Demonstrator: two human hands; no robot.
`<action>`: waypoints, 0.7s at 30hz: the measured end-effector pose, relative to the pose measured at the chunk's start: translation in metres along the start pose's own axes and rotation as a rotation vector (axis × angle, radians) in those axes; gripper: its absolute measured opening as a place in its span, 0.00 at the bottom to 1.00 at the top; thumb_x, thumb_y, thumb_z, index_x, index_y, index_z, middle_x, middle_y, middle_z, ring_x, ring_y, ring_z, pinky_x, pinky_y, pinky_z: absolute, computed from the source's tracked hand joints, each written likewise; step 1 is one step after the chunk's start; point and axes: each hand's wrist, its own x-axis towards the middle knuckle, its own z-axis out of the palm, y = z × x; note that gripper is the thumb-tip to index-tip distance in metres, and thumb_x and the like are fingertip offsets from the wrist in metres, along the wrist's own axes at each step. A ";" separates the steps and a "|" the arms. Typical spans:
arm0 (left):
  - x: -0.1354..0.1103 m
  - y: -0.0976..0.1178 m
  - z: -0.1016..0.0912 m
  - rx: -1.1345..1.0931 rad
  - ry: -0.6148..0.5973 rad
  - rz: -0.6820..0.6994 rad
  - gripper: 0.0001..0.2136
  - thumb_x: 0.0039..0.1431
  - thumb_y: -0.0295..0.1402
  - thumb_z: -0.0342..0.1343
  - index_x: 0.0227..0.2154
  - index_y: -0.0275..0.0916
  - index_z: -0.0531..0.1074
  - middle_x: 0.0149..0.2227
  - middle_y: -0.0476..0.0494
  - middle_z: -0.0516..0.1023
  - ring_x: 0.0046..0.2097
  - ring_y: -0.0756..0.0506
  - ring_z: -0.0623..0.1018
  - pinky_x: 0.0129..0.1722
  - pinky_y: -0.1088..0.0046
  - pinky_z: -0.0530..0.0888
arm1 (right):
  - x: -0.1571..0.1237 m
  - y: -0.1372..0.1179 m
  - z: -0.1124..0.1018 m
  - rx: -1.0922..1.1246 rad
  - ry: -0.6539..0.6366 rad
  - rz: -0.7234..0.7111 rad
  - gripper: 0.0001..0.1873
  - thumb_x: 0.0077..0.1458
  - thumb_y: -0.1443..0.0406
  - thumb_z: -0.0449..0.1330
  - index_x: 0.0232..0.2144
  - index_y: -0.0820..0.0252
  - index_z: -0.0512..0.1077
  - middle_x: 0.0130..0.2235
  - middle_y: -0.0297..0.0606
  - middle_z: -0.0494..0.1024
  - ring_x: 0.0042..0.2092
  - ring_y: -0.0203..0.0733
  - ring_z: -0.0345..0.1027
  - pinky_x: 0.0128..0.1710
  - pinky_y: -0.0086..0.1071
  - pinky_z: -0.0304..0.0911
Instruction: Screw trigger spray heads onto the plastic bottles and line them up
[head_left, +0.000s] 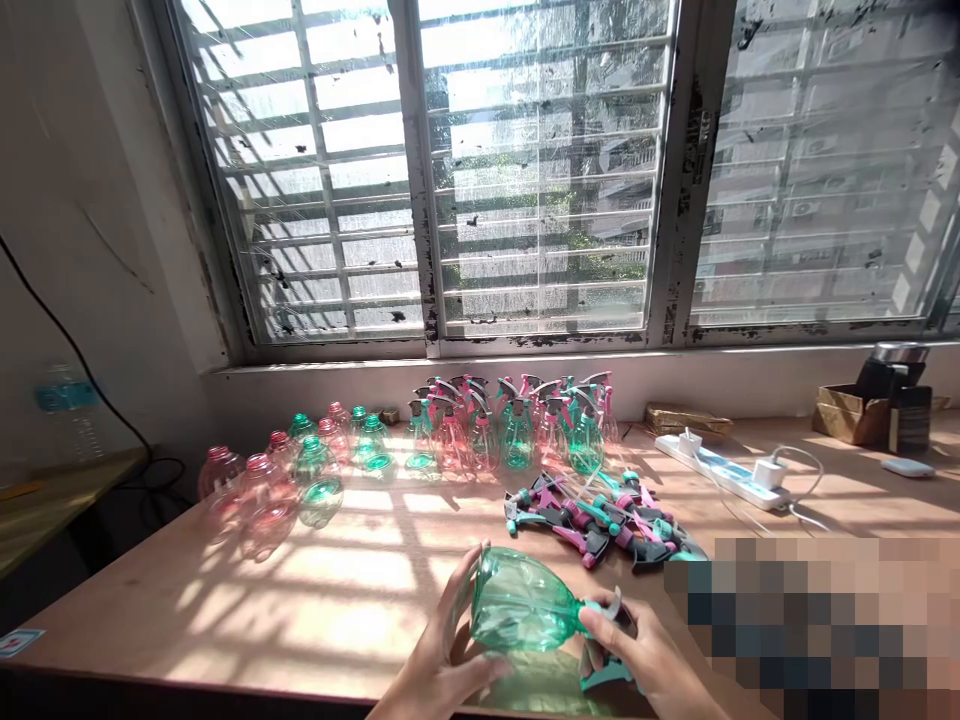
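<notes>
In the head view, holds a glossy, see-through green spray bottle sideways on the near side of the heap of trigger sprayers, rounded and tapering toward a teal-and-gray spray head. Cups the base with the left hand, clamps the neck in the right hand.

Trigger head partly hidden by the curled right hand

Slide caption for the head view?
Left hand cups a green bottle, right hand grips its spray head, loose sprayers beyond.
</notes>
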 end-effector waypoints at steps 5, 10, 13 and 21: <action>0.001 0.012 0.004 0.013 0.012 -0.025 0.36 0.60 0.42 0.67 0.67 0.62 0.57 0.75 0.49 0.50 0.75 0.33 0.46 0.69 0.56 0.62 | 0.001 0.002 -0.002 0.017 -0.003 -0.012 0.26 0.47 0.43 0.70 0.32 0.59 0.74 0.18 0.30 0.76 0.25 0.49 0.76 0.30 0.39 0.68; 0.001 0.010 0.005 0.009 0.005 -0.043 0.39 0.58 0.36 0.69 0.68 0.64 0.56 0.75 0.47 0.52 0.74 0.33 0.52 0.66 0.56 0.64 | 0.001 0.003 -0.002 0.018 0.015 -0.053 0.26 0.48 0.45 0.70 0.37 0.58 0.75 0.22 0.32 0.80 0.26 0.48 0.76 0.32 0.40 0.70; -0.001 0.011 0.007 -0.015 -0.010 -0.051 0.42 0.54 0.41 0.72 0.68 0.63 0.55 0.74 0.45 0.53 0.73 0.31 0.55 0.65 0.56 0.65 | 0.001 0.004 -0.003 0.038 0.027 -0.054 0.26 0.48 0.46 0.71 0.39 0.58 0.74 0.23 0.33 0.80 0.26 0.48 0.76 0.32 0.40 0.70; 0.000 0.015 0.005 0.013 0.001 -0.033 0.37 0.57 0.45 0.68 0.66 0.62 0.58 0.75 0.48 0.51 0.74 0.32 0.50 0.68 0.54 0.62 | 0.000 0.000 -0.003 0.026 0.007 -0.068 0.25 0.48 0.47 0.72 0.39 0.57 0.73 0.23 0.33 0.82 0.26 0.48 0.77 0.32 0.39 0.71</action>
